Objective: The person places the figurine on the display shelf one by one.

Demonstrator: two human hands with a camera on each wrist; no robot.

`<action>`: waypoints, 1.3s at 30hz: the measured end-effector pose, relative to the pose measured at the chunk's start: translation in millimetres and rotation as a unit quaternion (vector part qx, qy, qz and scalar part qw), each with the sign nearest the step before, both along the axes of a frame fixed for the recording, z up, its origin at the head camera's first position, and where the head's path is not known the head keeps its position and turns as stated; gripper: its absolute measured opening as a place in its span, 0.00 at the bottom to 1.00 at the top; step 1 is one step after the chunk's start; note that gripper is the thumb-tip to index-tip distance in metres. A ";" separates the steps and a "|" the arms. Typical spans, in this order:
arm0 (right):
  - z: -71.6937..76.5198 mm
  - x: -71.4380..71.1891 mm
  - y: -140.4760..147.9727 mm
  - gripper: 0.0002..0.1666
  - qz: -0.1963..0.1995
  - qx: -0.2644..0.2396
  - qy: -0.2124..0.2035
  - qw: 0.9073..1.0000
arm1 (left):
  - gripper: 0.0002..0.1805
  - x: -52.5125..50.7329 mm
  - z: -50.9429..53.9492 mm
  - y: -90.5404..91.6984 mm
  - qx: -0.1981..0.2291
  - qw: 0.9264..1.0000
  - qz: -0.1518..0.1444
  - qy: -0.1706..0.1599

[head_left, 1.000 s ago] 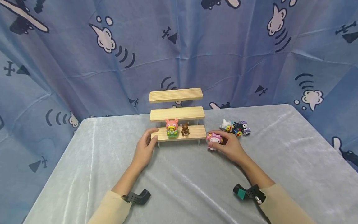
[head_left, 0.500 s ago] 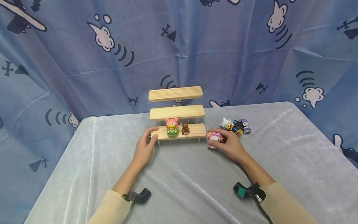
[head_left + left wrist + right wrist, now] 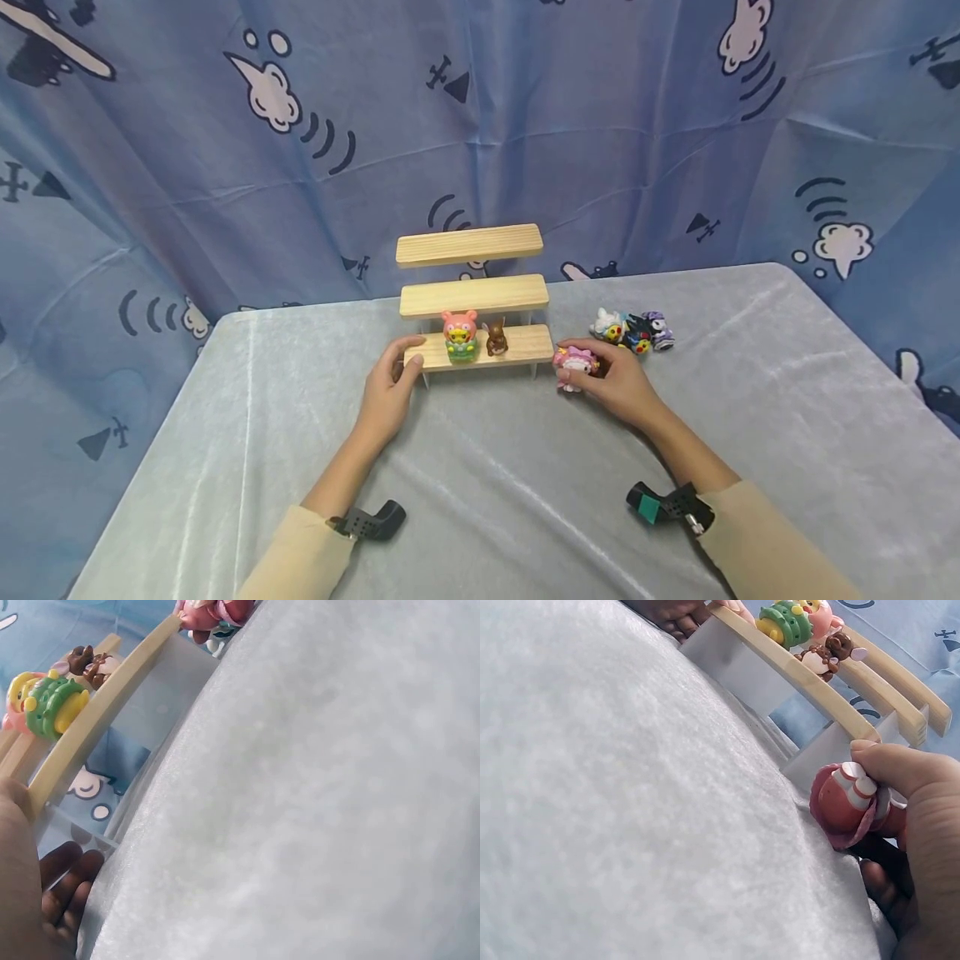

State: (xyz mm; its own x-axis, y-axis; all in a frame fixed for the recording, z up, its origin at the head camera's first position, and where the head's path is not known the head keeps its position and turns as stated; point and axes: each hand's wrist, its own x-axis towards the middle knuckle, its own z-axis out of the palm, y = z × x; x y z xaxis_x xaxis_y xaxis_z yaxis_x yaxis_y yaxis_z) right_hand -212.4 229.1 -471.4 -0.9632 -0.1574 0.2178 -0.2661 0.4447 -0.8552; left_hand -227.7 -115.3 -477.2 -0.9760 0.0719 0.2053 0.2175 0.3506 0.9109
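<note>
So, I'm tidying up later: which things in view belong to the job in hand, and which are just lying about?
Likely in the job:
shelf, held by the left hand
pink toy, held by the right hand
pink-and-green toy, brown toy, standing on the shelf

Seemingly just about:
toy pile, apart from the shelf, perhaps for later
tablecloth
curtain

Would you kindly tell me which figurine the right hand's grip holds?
The pink-and-white figurine, beside the lowest wooden shelf. The pink-and-green figurine and brown figurine stand on that shelf; the clustered figurines are farther right.
</note>
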 end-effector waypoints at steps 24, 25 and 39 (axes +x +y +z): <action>-0.2 -2.7 0.0 0.26 -0.006 0.009 -0.006 1.000 | 0.18 -1.4 0.8 1.3 0.004 1.000 -0.004 -0.010; -0.2 -2.7 -0.2 0.26 -0.006 0.009 -0.007 1.000 | 0.18 -1.3 0.8 1.2 0.005 1.000 -0.005 -0.009; -0.7 -1.4 -0.8 0.26 -0.007 0.011 -0.006 1.000 | 0.18 -0.5 1.4 0.7 0.013 1.000 -0.011 -0.005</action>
State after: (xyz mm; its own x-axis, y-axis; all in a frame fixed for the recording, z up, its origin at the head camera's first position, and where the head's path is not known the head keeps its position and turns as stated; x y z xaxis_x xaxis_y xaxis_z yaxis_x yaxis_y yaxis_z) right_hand -213.9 228.3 -472.1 -0.9680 -0.1485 0.2021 -0.2488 0.4671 -0.8485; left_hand -228.2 -114.6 -475.8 -0.9765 0.0878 0.1968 0.2148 0.3212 0.9223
